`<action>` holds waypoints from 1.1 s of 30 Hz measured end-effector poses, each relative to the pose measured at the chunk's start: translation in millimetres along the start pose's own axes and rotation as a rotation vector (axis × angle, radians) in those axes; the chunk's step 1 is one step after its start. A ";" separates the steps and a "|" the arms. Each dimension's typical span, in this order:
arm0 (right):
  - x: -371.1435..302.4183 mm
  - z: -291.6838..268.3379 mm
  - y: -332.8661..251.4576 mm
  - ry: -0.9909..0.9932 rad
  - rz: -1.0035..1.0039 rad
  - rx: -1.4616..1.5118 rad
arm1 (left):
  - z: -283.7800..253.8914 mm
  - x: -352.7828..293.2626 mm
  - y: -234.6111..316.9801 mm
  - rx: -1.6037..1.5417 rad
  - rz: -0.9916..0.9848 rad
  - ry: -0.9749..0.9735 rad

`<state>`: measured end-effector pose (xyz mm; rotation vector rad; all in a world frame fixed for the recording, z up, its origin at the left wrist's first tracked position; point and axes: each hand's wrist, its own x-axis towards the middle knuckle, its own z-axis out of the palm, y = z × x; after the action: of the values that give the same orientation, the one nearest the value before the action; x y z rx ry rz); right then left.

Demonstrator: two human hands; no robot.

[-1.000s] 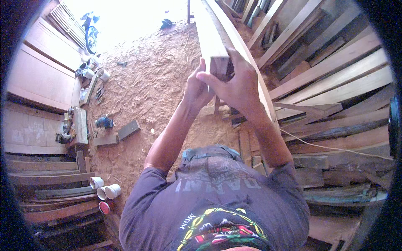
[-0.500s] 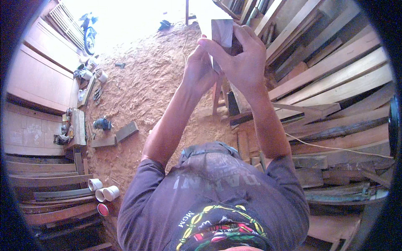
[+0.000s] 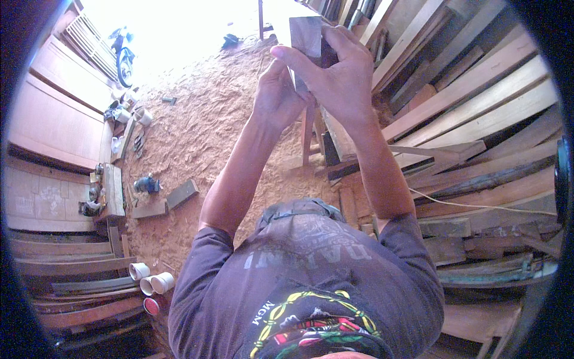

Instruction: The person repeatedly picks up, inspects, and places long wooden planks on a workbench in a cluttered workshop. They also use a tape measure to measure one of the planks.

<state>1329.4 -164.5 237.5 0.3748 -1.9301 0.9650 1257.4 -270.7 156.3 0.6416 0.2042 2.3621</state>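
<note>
Stacked pale and reddish wooden planks (image 3: 478, 119) fill the right; the sawdust-covered floor (image 3: 197, 137) spreads left. A dark rectangular wooden block (image 3: 306, 36) is already lifted far ahead, at arm's length, not yet set anywhere. The right hand (image 3: 341, 81) clamps its right side; the left hand (image 3: 281, 96) closes on it from below.

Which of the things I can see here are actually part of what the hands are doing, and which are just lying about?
In hand:
- dark wooden block, held up
- left hand on its lower side
- right hand wrapped over its front

Lying about:
- stacked planks on the right
- white pipe pieces on the floor
- blue power tool on the sawdust
- parked motorbike
</note>
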 end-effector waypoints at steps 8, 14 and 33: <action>-19.0 -7.1 6.6 0.049 -0.018 -0.040 | -4.4 -9.7 -12.0 0.079 -0.041 0.146; -139.8 -37.1 20.5 -0.042 0.679 -0.007 | -65.5 -61.1 -65.6 0.297 -0.201 0.428; -378.1 -86.6 193.1 0.395 1.707 0.482 | -237.1 -93.5 -251.2 0.951 -0.544 0.625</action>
<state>1468.0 -19.9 -146.8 -1.3595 -1.2868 2.2847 1343.5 -134.2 -163.0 0.1635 1.6079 1.7531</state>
